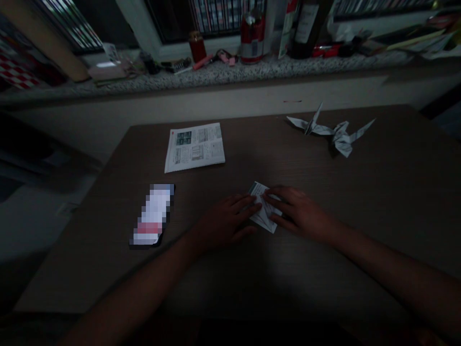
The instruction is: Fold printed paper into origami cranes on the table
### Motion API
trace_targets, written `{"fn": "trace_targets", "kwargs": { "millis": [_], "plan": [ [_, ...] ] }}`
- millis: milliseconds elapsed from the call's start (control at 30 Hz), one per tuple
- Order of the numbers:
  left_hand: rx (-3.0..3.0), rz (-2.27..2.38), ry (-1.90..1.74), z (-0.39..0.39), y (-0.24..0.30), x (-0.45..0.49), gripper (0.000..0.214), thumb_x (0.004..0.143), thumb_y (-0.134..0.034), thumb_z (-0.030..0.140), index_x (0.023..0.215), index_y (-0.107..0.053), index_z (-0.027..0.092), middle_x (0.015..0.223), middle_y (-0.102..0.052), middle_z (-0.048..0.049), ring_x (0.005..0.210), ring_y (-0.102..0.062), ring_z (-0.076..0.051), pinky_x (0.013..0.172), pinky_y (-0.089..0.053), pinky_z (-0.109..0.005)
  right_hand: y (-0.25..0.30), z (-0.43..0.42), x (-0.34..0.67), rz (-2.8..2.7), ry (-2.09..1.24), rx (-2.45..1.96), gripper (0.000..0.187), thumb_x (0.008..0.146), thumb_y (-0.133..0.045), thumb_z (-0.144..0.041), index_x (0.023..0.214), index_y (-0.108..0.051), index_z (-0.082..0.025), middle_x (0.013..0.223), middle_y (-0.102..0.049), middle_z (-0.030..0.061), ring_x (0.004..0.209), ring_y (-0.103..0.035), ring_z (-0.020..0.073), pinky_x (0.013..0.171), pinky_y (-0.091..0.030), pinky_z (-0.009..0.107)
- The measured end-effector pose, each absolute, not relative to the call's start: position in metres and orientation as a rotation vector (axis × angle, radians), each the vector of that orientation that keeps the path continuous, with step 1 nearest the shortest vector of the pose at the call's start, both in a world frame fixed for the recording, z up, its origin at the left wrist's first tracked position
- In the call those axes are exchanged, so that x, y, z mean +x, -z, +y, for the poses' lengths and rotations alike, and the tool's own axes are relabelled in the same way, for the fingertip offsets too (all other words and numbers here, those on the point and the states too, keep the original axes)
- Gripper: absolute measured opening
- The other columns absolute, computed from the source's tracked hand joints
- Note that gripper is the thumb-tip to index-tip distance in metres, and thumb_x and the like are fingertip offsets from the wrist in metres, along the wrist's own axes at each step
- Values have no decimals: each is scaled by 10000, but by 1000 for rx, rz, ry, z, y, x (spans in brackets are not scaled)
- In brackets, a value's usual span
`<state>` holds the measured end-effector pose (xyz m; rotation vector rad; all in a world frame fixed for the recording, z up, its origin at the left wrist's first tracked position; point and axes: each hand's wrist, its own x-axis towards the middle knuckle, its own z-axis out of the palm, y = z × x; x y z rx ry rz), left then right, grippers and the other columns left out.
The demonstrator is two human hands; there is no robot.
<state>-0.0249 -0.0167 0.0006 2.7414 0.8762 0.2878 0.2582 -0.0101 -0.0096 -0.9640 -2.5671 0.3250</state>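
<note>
A small folded piece of printed paper (265, 218) lies on the table between my hands, its creases showing and one corner pointing toward me. My left hand (230, 218) rests with outstretched fingers on the paper's left side, fingertips touching it. From the other side my right hand (300, 211) lays its spread fingers over the paper's right part. Neither hand is wrapped around anything. Parts of the paper are hidden under the fingers.
A lit smartphone (153, 216) lies left on the brown table (223, 283). Folded newsprint (196, 146) sits behind it. Two paper cranes (344, 139) stand at the back right. Along the stone windowsill (216, 74) are a red can (252, 38), a dark bottle (306, 29) and clutter.
</note>
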Motion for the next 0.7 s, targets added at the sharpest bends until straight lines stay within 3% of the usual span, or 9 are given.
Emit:
{"fn": "trace_targets", "kwargs": {
  "millis": [233,567,700],
  "plan": [
    [2776,864,-246,-19,-3,-24,574,1070,-443,507,1561,-411,211,1608,-449,-125,1511,-379,-295,1218,-371,-510,12,-15,256,-2591,-269,-1005,526,1024,-551,-394,1497,-526,-165,1442,-573,205,1292,-565,367,1035,-515,576],
    [2767,880,-262,-26,0,-21,686,1054,-477,516,1614,-290,168,1619,-423,-154,1518,-369,-300,1212,-391,-495,12,-16,255,-2543,-320,-1018,553,1012,-565,-392,1537,-486,-236,1428,-584,177,1296,-565,367,1026,-514,594],
    [2779,857,-231,-26,-5,-20,632,1053,-474,527,1594,-355,224,1627,-415,-141,1517,-376,-311,1201,-402,-507,10,-16,254,-2548,-312,-1023,514,1019,-557,-391,1498,-533,-207,1422,-589,189,1268,-580,362,1014,-519,586]
  ]
}}
